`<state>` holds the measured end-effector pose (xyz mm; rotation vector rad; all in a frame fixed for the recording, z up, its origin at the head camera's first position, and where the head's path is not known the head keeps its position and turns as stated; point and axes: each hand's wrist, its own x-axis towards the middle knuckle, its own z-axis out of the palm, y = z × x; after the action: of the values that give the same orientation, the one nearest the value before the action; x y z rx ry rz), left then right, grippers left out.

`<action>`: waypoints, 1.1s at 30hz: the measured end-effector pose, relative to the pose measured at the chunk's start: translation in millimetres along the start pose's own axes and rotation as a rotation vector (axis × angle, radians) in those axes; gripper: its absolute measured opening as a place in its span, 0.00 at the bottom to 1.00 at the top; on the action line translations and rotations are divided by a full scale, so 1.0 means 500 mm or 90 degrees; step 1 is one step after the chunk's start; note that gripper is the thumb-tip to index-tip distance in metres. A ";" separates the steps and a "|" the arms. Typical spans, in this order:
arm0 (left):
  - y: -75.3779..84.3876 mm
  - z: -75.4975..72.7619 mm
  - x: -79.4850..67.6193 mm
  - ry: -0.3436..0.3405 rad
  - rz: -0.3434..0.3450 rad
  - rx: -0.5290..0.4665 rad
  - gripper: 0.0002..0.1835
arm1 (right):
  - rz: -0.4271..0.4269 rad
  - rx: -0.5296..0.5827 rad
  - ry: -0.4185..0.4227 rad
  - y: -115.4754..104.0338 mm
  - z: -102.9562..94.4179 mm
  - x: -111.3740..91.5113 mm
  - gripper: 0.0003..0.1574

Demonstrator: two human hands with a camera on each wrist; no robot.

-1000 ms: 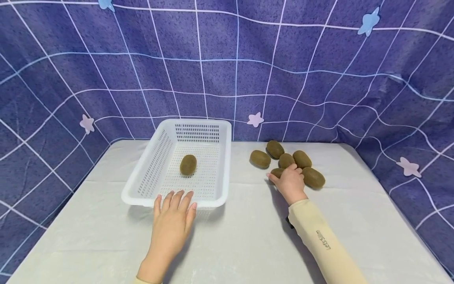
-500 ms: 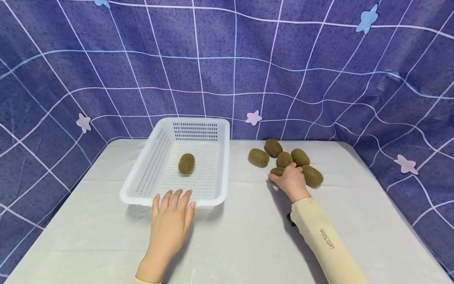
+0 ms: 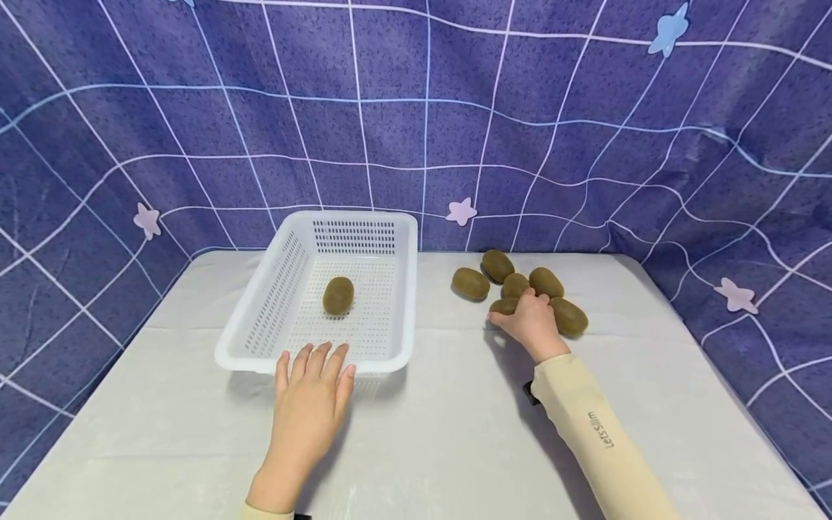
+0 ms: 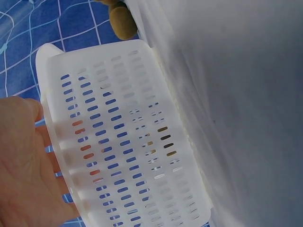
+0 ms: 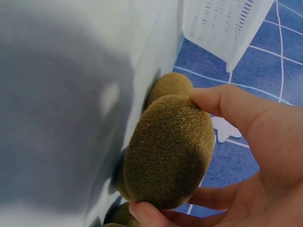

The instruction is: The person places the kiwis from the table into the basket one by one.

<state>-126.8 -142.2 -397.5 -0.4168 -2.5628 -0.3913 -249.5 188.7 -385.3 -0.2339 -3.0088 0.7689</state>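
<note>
My right hand (image 3: 534, 327) pinches a brown fuzzy kiwi (image 5: 168, 151) at the table's right side, thumb at one end and fingers at the other. In the head view that fruit is partly covered by the hand. Several other kiwis (image 3: 471, 284) lie around it on the white cloth. To the left, the fingers of my left hand (image 3: 308, 404) lie over the near rim of a white perforated basket (image 3: 407, 318). Through the slots in the left wrist view, parts of those fingers show behind the basket wall (image 4: 118, 104). One kiwi (image 3: 338, 296) lies on the basket's floor.
A white cloth covers the table (image 3: 448, 433). Behind it and at both sides hangs a purple-blue curtain (image 3: 390, 130) with a grid of lines and stars. The basket's far end stands close to the curtain.
The whole head view has shifted slightly, with everything drifting a little up and left. Both hands keep their places, the left at the basket rim and the right at the kiwi.
</note>
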 end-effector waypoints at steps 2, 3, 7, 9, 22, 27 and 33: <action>0.000 -0.001 0.001 0.002 0.001 0.000 0.22 | -0.009 0.005 0.003 -0.002 -0.004 -0.001 0.56; 0.000 -0.002 0.001 0.002 0.002 0.001 0.22 | -0.013 0.007 0.005 -0.003 -0.005 -0.001 0.55; 0.000 -0.003 0.003 0.001 0.002 0.003 0.22 | -0.033 0.022 0.012 -0.008 -0.012 -0.004 0.52; 0.000 -0.003 0.003 -0.001 0.002 0.003 0.23 | -0.043 0.027 0.020 -0.012 -0.016 -0.004 0.50; -0.006 0.003 0.003 0.003 0.002 0.010 0.23 | -0.099 0.065 0.046 -0.049 -0.042 -0.004 0.44; -0.004 0.002 0.002 0.000 0.001 0.008 0.23 | -0.110 0.077 0.037 -0.066 -0.057 -0.006 0.50; 0.000 -0.002 -0.001 0.000 0.000 0.009 0.22 | -0.131 0.088 0.037 -0.084 -0.066 -0.005 0.51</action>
<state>-125.7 -142.6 -396.8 -0.4122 -2.5644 -0.3726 -250.9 167.4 -336.2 0.0553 -2.8503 0.9247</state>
